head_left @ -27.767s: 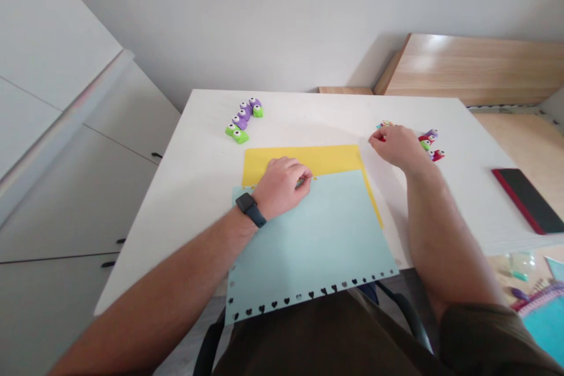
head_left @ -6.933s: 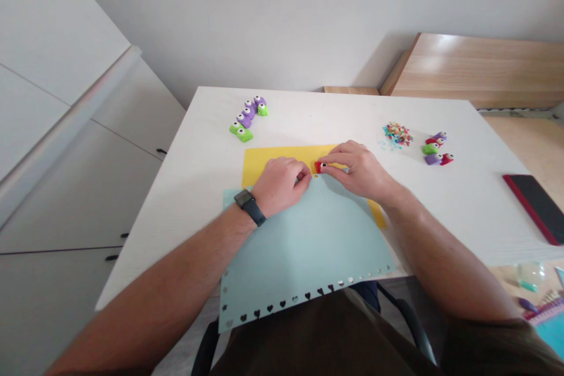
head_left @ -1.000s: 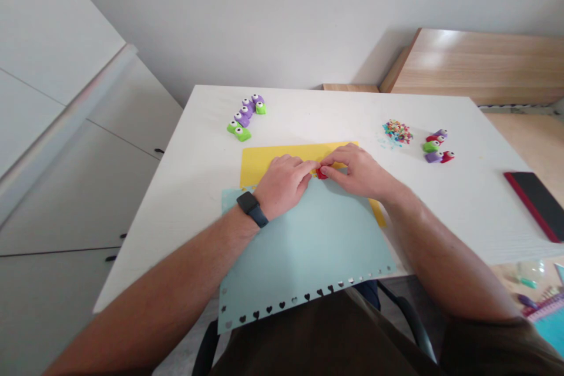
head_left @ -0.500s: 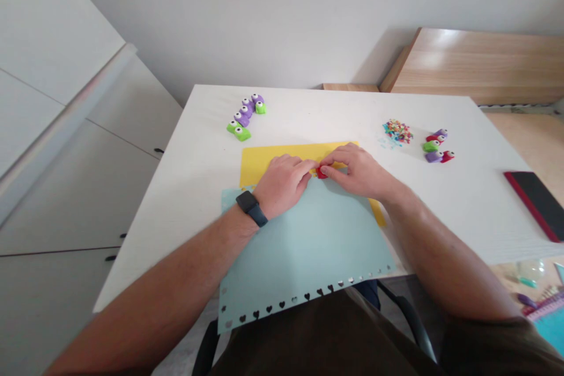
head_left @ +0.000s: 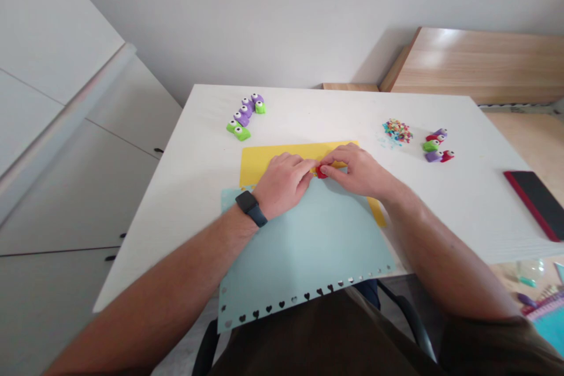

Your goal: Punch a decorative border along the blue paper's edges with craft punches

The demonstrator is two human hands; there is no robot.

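A red hole punch (head_left: 321, 172) sits at the upper edge of the light blue sheet (head_left: 304, 235), and my right hand (head_left: 355, 170) closes on it with thumb and fingers. My left hand (head_left: 284, 182), with a dark watch at the wrist, lies on the blue sheet just left of the punch. Its fingers stretch toward the punch, the tips close to it. Under the blue sheet is a yellow sheet (head_left: 259, 161). Heart-shaped holes run along the blue sheet's near edge.
Purple and green punches (head_left: 242, 118) stand at the back left of the white table (head_left: 176, 188). Paper confetti (head_left: 398, 131) lies at the right, beside more coloured punches (head_left: 434, 155). A black and red phone-like object (head_left: 535, 202) rests at the far right edge.
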